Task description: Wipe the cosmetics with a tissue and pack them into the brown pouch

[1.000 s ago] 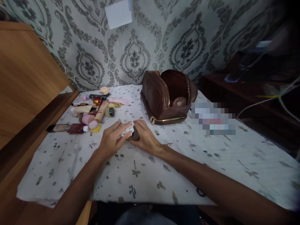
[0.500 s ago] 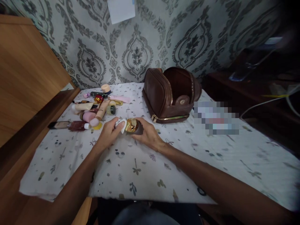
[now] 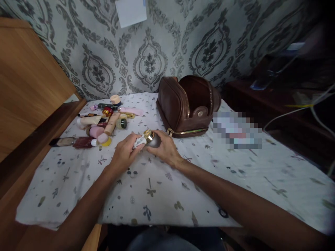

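In my right hand (image 3: 167,148) is a rounded dark bottle with a gold top (image 3: 151,138), its gold end tilted to the left. My left hand (image 3: 126,150) pinches a crumpled white wipe (image 3: 140,141), which touches the gold part. Both hands are close together above the patterned white cloth (image 3: 162,195). Just behind them stands a brown leather toiletry bag (image 3: 172,108), unzipped, its flap hanging at the front. My fingers cover part of the bottle, so its label does not show.
Several cosmetics lie on the left, among them a dark red bottle (image 3: 84,142), a pink tube (image 3: 132,111) and a small dark-lidded jar (image 3: 121,123). A blurred-out item (image 3: 238,130) rests right of the bag. A wooden panel (image 3: 31,76) borders the left; a patterned wall rises behind.
The wipe has moved right onto the gold top, and the bottle has turned so more of its dark side shows. The whole view has shifted slightly.
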Motion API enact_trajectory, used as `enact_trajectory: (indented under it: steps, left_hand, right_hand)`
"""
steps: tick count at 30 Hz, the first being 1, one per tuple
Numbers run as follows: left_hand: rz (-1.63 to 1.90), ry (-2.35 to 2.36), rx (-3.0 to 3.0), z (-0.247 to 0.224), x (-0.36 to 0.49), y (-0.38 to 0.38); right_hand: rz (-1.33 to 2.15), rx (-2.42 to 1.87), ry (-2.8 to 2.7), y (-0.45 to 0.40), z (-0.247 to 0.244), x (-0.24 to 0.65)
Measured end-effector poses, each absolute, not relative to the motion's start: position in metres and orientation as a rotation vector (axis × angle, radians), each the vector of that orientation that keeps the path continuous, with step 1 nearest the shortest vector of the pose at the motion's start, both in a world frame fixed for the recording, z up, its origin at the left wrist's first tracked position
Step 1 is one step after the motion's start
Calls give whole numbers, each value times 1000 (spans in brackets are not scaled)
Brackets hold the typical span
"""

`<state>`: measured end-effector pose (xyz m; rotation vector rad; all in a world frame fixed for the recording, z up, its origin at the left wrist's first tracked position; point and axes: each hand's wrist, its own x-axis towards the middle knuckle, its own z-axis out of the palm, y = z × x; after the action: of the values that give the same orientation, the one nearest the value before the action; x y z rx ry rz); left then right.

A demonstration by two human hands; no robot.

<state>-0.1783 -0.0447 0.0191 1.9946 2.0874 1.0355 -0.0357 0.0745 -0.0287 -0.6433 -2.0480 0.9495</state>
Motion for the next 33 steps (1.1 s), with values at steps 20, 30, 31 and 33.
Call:
enact_trajectory:
  steps: [20, 30, 31, 33]
  left_hand:
    - [1078, 2193, 1822, 27, -187, -43]
    - [1210, 2028, 1811, 22, -192, -41]
    - [1209, 2027, 1922, 22, -190, -41]
    - [1157, 2045, 2134, 20, -187, -43]
  right_hand:
    - [437, -179, -2380, 61, -31, -33]
    - [531, -198, -2332, 65, -31, -32]
    - [547, -215, -2319, 65, -31, -33]
    - [600, -272, -2282, 67, -31, -33]
